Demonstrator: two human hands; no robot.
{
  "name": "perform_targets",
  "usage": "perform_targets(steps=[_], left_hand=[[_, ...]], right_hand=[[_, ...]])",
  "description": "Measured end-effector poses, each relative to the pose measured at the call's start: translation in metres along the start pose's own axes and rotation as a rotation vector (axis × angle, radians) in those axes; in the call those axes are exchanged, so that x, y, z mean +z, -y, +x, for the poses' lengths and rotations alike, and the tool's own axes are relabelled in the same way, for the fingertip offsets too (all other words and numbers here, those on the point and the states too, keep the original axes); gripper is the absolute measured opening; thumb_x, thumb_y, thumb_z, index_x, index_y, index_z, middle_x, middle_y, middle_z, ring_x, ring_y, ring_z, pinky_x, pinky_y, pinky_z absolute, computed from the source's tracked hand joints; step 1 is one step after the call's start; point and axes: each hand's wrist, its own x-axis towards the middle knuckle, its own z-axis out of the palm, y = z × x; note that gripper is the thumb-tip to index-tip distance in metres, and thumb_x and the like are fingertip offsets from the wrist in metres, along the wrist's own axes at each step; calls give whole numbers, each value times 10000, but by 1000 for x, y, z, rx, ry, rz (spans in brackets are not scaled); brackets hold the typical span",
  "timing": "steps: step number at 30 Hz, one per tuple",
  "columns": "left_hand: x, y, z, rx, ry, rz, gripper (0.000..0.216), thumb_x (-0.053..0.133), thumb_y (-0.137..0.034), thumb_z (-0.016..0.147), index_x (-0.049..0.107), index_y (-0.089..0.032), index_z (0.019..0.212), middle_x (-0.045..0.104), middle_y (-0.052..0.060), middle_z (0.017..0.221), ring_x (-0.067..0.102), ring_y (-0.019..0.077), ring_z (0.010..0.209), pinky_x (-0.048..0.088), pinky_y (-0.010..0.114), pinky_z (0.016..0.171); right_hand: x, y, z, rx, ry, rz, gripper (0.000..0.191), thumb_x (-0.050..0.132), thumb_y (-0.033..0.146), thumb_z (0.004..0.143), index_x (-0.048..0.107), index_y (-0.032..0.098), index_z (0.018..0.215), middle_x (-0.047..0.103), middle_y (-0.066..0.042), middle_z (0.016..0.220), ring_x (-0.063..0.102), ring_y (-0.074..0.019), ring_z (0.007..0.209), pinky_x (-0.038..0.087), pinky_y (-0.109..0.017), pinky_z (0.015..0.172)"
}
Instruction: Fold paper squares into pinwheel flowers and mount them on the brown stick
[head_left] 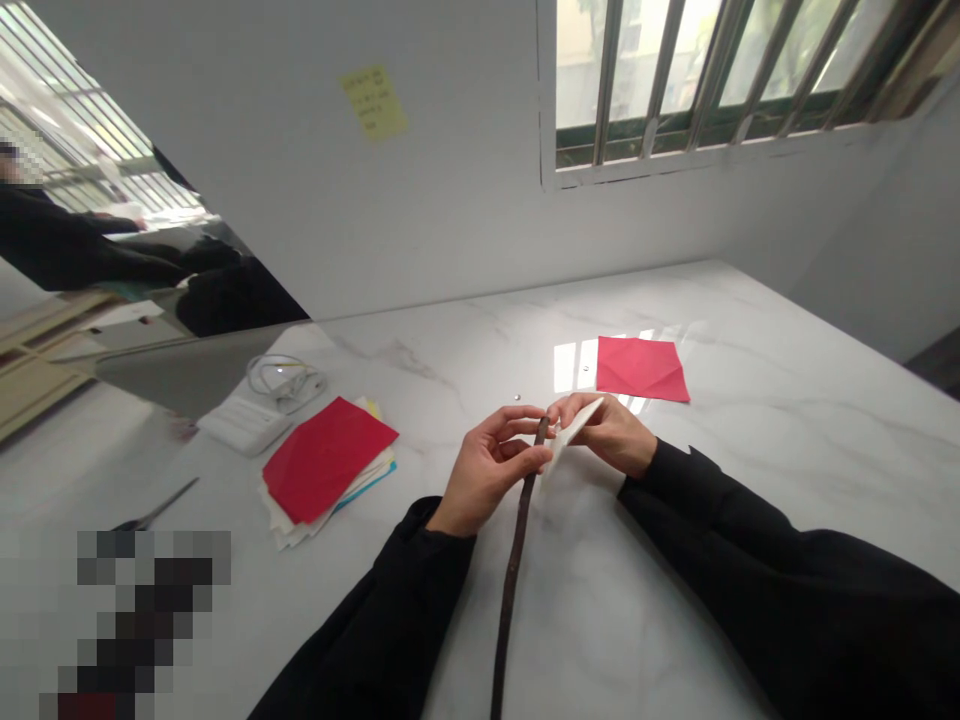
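Observation:
My left hand (491, 465) is closed, its thumb and fingers pinching the upper end of a long, thin, dark brown strip (512, 580). The strip runs down toward me past the bottom edge; whether it is a strap or a stick I cannot tell. My right hand (611, 435) grips a flat white piece (574, 430), seen nearly edge-on, perhaps paper or card. The fingertips of both hands meet close to the strip's end, which lies right beside the white piece. Some right fingers are hidden behind it.
A red sheet (641, 368) lies beyond my right hand. To the left are a stack of coloured sheets (330, 460), a white box (244, 420) with a coiled cable (285, 380), and scissors (161, 505). Two tiny shiny bits lie beyond my hands. A barred window is above.

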Motion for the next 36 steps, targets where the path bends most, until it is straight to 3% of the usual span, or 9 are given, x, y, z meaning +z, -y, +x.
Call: perform_targets(steps=[11,19,28,33,36], left_hand=[[-4,8,1,37,41,19,410,923,-329,773,783,-206,1138,748,86,1100,704,175,857,585,282,754],[-6,9,0,31,47,-41,427,931,-346,763,796,-233,1152,729,66,1086,671,131,742,556,266,694],[-7,10,2,33,44,-27,434,938,-351,754,797,-220,1144,736,75,1077,675,152,776,552,278,725],[-9,11,3,34,29,-18,404,896,-414,810,807,-203,1143,751,89,1075,661,159,783,530,269,716],[-9,13,3,27,16,-20,443,906,-437,792,814,-185,1144,768,107,1098,662,172,781,522,277,712]], right_hand=[[4,4,-1,-13,-39,-47,286,984,378,697,758,208,741,737,-56,907,686,-204,866,562,-387,854],[3,4,-2,-16,-56,-34,270,985,372,693,769,222,756,746,-47,913,693,-196,857,569,-374,836],[2,3,-2,8,-51,-70,274,971,392,716,773,216,788,743,-49,902,695,-212,876,556,-386,857],[1,3,-3,71,-26,-111,258,925,396,775,798,201,885,760,-48,865,707,-218,816,557,-384,820],[3,5,-4,102,-14,-92,331,925,415,764,816,189,979,799,-79,945,741,-253,865,572,-423,863]])
